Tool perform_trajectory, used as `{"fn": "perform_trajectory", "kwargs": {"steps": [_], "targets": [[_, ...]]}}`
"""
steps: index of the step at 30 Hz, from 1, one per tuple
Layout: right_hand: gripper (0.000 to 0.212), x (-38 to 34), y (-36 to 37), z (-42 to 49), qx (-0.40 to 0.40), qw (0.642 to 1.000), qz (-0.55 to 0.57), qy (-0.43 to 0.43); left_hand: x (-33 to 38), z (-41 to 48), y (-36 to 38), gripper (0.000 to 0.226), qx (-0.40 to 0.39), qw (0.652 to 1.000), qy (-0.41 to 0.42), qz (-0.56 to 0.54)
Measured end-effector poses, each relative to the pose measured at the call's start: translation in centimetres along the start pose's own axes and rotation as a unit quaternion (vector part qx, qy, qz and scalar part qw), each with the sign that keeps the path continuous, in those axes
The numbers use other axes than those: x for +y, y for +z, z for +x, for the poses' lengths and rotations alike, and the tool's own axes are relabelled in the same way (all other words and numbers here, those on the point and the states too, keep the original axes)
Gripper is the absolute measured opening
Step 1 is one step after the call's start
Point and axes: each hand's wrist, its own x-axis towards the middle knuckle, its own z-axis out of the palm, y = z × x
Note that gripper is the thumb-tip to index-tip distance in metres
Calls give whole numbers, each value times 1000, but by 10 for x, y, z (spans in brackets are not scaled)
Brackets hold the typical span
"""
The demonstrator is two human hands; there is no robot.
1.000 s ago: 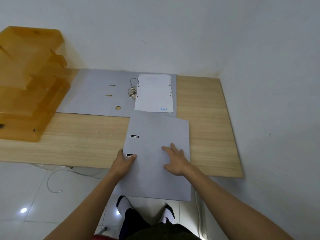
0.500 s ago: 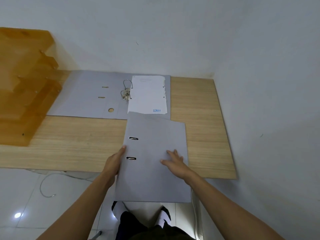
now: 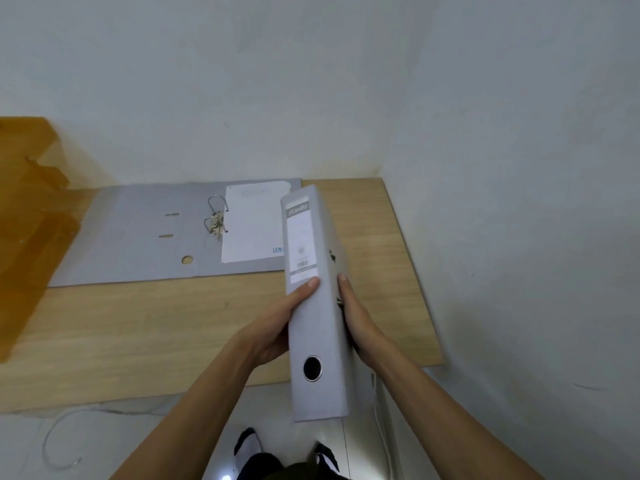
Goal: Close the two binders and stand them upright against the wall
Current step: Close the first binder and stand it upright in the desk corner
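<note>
Looking forward and steeply down from head height, standing at the near edge of a wooden table. Facing a room corner, with the back wall filling the upper half and the side wall closing in on the right. Sitting close enough for both forearms to be entering from the bottom edge and for feet on the floor to be showing directly below. Bending straight edges outward through the wide-angle lens. Cutting off an amber tray stack at the left border. Working alone, sharing no part of the scene with any second view.
</note>
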Motion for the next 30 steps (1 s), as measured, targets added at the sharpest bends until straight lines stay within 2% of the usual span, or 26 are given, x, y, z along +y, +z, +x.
{"fn": "perform_trajectory", "kwargs": {"steps": [2, 4, 7, 10, 14, 16, 18, 22, 25, 30], "targets": [[81, -33, -5, -15, -2, 1000, 16, -23, 14, 5, 9, 46, -27, 999, 12, 39], [78, -59, -12, -25, -54, 997, -2, -46, 25, 5, 12, 40, -41, 995, 47, 74], [84, -94, -35, -38, -108, 991, -33, -66, 41, 11, 17, 38, -72, 982, 98, 143], [96, -116, -54, -44, -98, 981, -93, -142, 51, 27, 20, 50, -91, 964, 150, 199], [106, -123, -66, -35, -22, 960, -140, -240, 55, 65, 20, 78, -82, 930, 203, 295], [107, -117, -69, -26, 14, 956, -153, -251, 54, 85, 18, 88, -65, 918, 209, 331], [105, -104, -73, -18, 46, 958, -151, -241, 50, 100, 18, 88, -65, 908, 219, 352], [86, -80, -83, -6, 140, 961, -126, -201, 42, 124, 21, 90, -87, 896, 221, 375], [67, -70, -94, -1, 225, 948, -130, -184, 43, 139, 27, 100, -109, 895, 215, 375], [47, -78, -98, 4, 303, 927, -146, -164, 51, 164, 44, 107, -104, 894, 219, 378]]}}
